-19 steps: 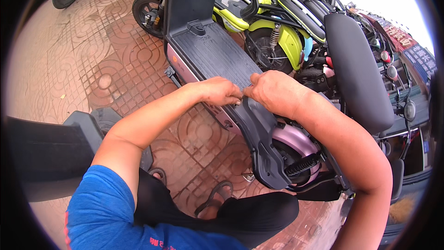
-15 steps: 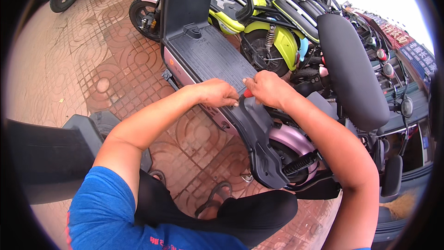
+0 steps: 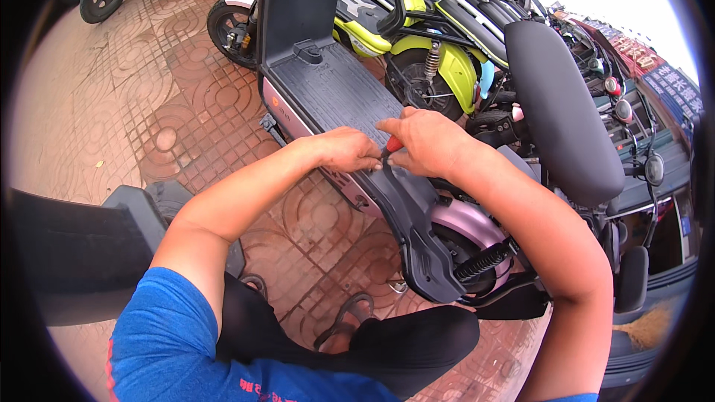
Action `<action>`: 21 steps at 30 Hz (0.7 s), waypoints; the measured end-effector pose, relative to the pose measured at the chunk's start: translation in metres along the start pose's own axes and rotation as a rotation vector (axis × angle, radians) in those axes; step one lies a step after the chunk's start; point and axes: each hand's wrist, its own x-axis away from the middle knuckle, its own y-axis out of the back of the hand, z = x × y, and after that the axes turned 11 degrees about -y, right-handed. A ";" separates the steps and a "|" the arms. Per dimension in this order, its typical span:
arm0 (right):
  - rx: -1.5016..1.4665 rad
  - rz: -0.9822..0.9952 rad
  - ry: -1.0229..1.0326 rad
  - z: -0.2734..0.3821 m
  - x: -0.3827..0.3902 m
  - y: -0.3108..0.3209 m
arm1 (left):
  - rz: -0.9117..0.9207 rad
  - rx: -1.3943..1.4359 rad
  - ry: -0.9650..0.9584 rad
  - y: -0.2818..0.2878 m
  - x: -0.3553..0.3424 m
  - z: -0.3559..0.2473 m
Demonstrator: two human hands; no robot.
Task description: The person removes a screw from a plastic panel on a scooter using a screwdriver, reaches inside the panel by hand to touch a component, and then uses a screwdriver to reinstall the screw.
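Note:
A pink and black electric scooter [image 3: 350, 97] stands in front of me, its ribbed black footboard running away to the far left. My right hand [image 3: 432, 145] is closed around a red-handled screwdriver [image 3: 394, 144], pointed down at the footboard's rear end; its tip is hidden. Just left of it, my left hand [image 3: 350, 150] has its fingers bent together at the edge of the black plastic side trim [image 3: 406, 208]. Whatever lies between those fingertips, if anything, cannot be made out. Behind the trim are the pink rear fender [image 3: 469, 222] and a black spring shock absorber [image 3: 480, 262].
The scooter's long black seat [image 3: 564, 112] rises beyond my right forearm. A yellow-green scooter [image 3: 454, 74] is parked close behind, with more scooters past it. A large black object [image 3: 74, 260] stands at my left. Red patterned paving [image 3: 186, 119] lies underneath, and a straw broom [image 3: 646, 327] is at the right.
My right hand has shifted slightly left and turned around the screwdriver, the forefinger now lying forward over its handle. My left hand stays in nearly the same place.

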 end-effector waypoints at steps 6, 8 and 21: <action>-0.010 0.217 -0.256 -0.003 -0.010 -0.014 | -0.010 0.041 0.014 -0.006 0.000 0.004; -0.194 0.163 -0.326 0.002 0.000 -0.009 | -0.024 0.024 -0.033 -0.007 0.002 0.006; -0.035 0.069 -0.205 0.005 0.017 -0.004 | 0.021 0.015 -0.006 -0.004 -0.001 0.003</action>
